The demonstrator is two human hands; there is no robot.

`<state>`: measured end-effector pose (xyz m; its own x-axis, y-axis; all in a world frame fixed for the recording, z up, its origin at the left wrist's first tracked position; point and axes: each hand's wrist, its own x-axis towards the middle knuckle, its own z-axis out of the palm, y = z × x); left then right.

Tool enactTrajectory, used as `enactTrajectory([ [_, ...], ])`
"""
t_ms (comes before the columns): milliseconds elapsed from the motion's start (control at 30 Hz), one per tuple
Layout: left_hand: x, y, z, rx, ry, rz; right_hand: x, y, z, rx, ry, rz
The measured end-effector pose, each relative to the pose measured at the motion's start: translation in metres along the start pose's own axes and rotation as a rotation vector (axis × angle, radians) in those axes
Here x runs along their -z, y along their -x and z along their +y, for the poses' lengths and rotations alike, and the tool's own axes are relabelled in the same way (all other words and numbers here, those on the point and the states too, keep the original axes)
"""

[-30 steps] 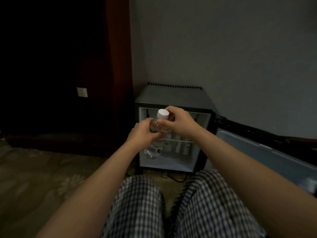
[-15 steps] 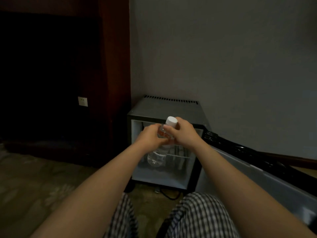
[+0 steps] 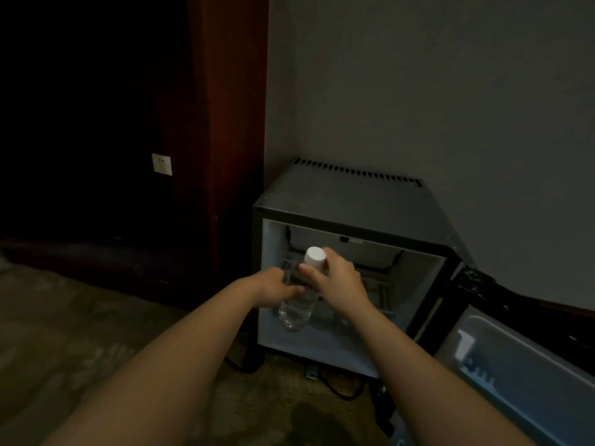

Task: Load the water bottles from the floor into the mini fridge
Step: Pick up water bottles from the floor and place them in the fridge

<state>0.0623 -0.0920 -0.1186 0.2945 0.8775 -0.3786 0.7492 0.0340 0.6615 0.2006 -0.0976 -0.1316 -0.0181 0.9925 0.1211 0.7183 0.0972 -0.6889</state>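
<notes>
Clear plastic water bottle [image 3: 297, 309], white cap [image 3: 315, 256], tilted with cap up and rightward, base lower left, gripped just in front of the open mini fridge [image 3: 347, 197] by left hand [image 3: 277, 286] on the body and right hand [image 3: 335, 281] at the neck. Grey and boxy, set on the floor [image 3: 96, 349] against the wall [image 3: 418, 91]; door [image 3: 521, 375] swung wide to the right; pale interior, wire shelf [image 3: 380, 291] across it.

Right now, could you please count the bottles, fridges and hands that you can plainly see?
bottle: 1, held in both hands
fridge: 1
hands: 2, left hand and right hand
Total: 4
Anything deeper inside the fridge is too dim to count.
</notes>
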Motion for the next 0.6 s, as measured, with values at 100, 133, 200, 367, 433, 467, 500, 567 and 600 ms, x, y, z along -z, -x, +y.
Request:
enactTrajectory([
  [100,-0.001,-0.021,-0.011,0.06,0.009,-0.062,-0.01,-0.02,0.009,-0.03,-0.02,0.017],
  [133,-0.003,-0.029,-0.012,0.076,0.026,-0.086,-0.015,-0.027,0.011,-0.041,-0.017,0.021],
  [200,-0.004,-0.044,-0.016,0.104,0.07,-0.088,-0.024,-0.037,0.016,-0.057,-0.008,0.047],
  [367,-0.001,-0.066,-0.018,0.154,0.373,-0.064,-0.042,-0.058,0.029,-0.1,0.001,0.075],
  [433,0.0,-0.076,-0.023,0.173,0.502,-0.04,-0.048,-0.068,0.032,-0.119,0.007,0.104],
  [467,-0.001,-0.081,-0.026,0.178,0.541,-0.016,-0.05,-0.074,0.033,-0.137,-0.004,0.119],
  [500,-0.001,-0.087,-0.027,0.188,0.564,0.004,-0.053,-0.08,0.034,-0.152,-0.022,0.128],
  [567,-0.002,-0.096,-0.027,0.206,0.598,0.055,-0.061,-0.091,0.035,-0.189,-0.057,0.114],
  [600,-0.003,-0.102,-0.027,0.21,0.616,0.08,-0.064,-0.095,0.035,-0.196,-0.065,0.103],
])
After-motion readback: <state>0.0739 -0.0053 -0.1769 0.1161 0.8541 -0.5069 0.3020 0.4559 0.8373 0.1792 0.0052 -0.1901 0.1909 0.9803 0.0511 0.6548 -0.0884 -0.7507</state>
